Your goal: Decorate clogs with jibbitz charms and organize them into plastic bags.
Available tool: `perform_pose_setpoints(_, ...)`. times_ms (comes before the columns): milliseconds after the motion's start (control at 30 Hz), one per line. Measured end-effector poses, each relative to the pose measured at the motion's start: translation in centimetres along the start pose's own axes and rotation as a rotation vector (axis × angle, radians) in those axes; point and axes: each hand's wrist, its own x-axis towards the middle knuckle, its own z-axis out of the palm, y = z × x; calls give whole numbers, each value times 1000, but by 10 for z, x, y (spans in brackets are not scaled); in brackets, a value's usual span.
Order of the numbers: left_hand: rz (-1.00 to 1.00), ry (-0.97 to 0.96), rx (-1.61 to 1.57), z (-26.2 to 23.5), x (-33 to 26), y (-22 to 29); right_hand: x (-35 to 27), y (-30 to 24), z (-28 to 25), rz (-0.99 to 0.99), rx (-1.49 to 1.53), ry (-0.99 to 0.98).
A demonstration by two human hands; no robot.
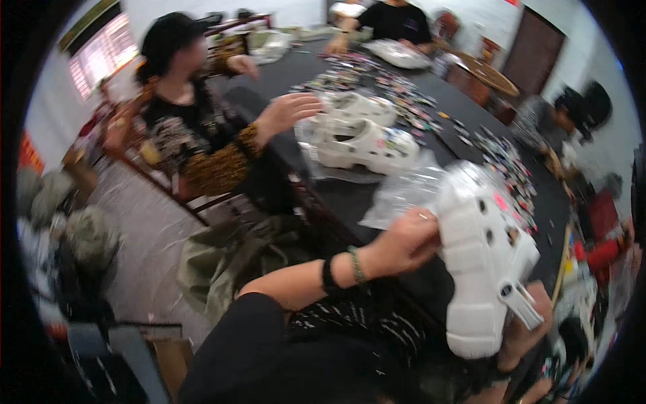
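Note:
A white clog [471, 269] with holes, a pink charm and a heel strap is held up in front of me, toe pointing away. My right hand [531, 323] grips it at the heel, partly hidden behind the strap. Clear plastic bag [407, 192] material spreads left of the clog and seems to cover its toe. My left hand [407, 241] is closed, its fingertips pinching at the bag's edge beside the sole; motion blur softens the contact. Beyond, a pair of white clogs [370, 145] with colored charms rests on clear plastic on the table.
The dark table [330, 202] bears many small colorful charms [505, 158] along its middle. A co-worker [195, 128] sits at left, hands above the table. Another person [397, 27] is at the far end, and one [555, 121] bends over at right. Olive cloth [229, 256] hangs beside my left arm.

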Motion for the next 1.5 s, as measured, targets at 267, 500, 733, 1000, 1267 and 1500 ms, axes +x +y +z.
perform_pose_setpoints(267, -576, -143, 112, 53, -37, -7, 4, 12, 1, -282, 248, 97)
perform_pose_setpoints(500, -236, -319, 1232, -294, 58, -159, -1, -12, 17, -114, 237, 81)
perform_pose_setpoints(733, -386, -251, 1581, -468, 9, -392, 8, -15, 16, -350, 416, -106)
perform_pose_setpoints(1000, -704, -497, 1435, -387, 33, -298, 2, 26, -12, -450, 343, -150)
perform_pose_setpoints(1267, -1018, -321, -1224, -43, -97, -35, -2, -27, -44, -122, -175, -229)
perform_pose_setpoints(1500, -1324, 244, -1184, -17, -48, -16, 1, -30, -12, -272, -236, -255)
